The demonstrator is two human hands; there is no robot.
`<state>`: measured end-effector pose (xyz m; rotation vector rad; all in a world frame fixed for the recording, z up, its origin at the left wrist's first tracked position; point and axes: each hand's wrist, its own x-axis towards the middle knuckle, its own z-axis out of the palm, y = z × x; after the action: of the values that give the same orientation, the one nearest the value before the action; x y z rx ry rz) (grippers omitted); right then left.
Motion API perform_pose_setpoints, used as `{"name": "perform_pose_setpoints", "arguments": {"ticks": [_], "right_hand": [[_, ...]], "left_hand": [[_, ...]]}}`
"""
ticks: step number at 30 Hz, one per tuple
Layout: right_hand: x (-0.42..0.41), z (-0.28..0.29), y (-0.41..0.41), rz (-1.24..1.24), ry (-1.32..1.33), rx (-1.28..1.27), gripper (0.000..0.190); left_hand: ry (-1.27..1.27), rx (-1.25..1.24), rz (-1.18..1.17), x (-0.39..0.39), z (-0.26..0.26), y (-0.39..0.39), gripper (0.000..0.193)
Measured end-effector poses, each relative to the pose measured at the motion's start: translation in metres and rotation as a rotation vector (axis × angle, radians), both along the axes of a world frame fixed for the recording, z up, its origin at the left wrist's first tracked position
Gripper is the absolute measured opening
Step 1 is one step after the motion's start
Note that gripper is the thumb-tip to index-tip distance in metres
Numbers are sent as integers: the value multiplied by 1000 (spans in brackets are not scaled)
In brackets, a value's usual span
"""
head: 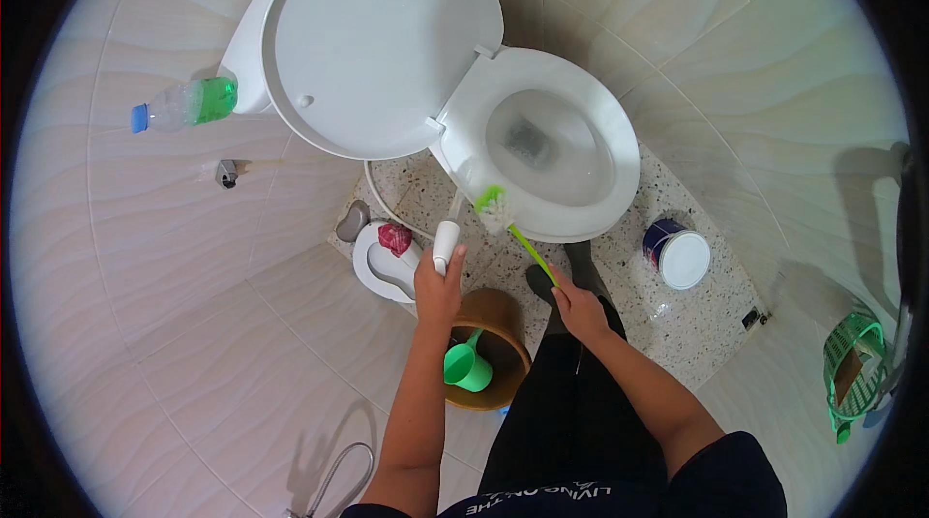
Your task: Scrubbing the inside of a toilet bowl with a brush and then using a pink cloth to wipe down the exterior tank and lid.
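Note:
My left hand (437,297) grips a white bidet sprayer (445,236), held upright beside the toilet bowl. A pale streak, perhaps water, runs from its tip towards the bowl's side. In my right hand (582,313) is the thin green handle of a toilet brush (532,251). The brush's green and white bristles are at the near left edge of the white toilet seat (468,133); whether they touch it I cannot tell. The toilet lid (377,46) is raised against the cistern. Water lies in the bottom of the bowl.
A plastic bottle (185,104) of green liquid stands by the cistern. Below my left hand are a brown bucket (493,311) with a green dipper (469,367) and a white child's toilet seat (366,275) with a red cloth (395,239). A paint tub (684,260) stands right; a green basket (856,366) hangs further right.

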<state>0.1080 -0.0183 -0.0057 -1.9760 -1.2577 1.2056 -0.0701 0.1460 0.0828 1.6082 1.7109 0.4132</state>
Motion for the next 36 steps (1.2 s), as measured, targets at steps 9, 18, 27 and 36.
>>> {"name": "perform_pose_setpoints", "arguments": {"ticks": [9, 18, 27, 36], "right_hand": [[-3, 9, 99, -109, 13, -61, 48], [84, 26, -98, -198, -284, -252, 46], [82, 31, -83, -375, -249, -205, 45], [93, 23, -90, -525, -289, -87, 44]], "left_hand": [[-57, -77, 16, 13, -5, 15, 50], [154, -157, -331, 38, 0, -42, 56], [164, -197, -555, 72, -7, -74, 52], [125, -165, -655, 128, -17, -75, 58]]}}
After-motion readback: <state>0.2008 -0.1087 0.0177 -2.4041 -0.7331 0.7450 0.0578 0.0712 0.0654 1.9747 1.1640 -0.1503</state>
